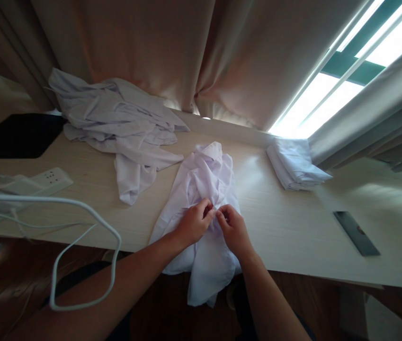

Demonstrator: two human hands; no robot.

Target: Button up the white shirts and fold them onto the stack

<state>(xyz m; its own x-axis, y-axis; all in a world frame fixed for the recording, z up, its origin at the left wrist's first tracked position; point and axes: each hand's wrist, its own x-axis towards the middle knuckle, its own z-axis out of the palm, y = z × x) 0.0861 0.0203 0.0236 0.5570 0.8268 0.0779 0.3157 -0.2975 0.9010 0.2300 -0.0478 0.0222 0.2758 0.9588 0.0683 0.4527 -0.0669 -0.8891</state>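
Where the pale wood-grain tabletop (286, 222) runs under a window, beige curtains (186, 52) hang in heavy folds along its far edge, parted at the right to let bright daylight in past a green window frame (360, 52). Dark wooden floor shows below the near edge.

Three lots of white cloth lie on the tabletop. One is a crumpled white garment (204, 189) at the near edge, near the middle, thin and smooth-looking, bunched into soft ridges with its lower part hanging over the edge. Both hands work at its middle: the left hand (193, 222) and the right hand (232, 227) each pinch a small bit of the fabric between thumb and fingertips, fingers curled narrow, the two hands almost touching. What exactly sits between the fingertips, perhaps a button, is too small to tell.

A second lot, a loose pile of white clothes (119, 123), sprawls toward the far left corner against the curtain, one sleeve-like end trailing toward the middle. A third, a folded white cloth (296, 166), lies as a neat flat stack at the far edge, right of the middle, beneath the window.

One white power strip (48, 180) lies at the left, with a white cable (80, 222) looping off the near edge. One black mat (16, 135) lies flat at the far left. One dark, slim rectangular phone (356, 233) rests toward the right, well apart from the hands.
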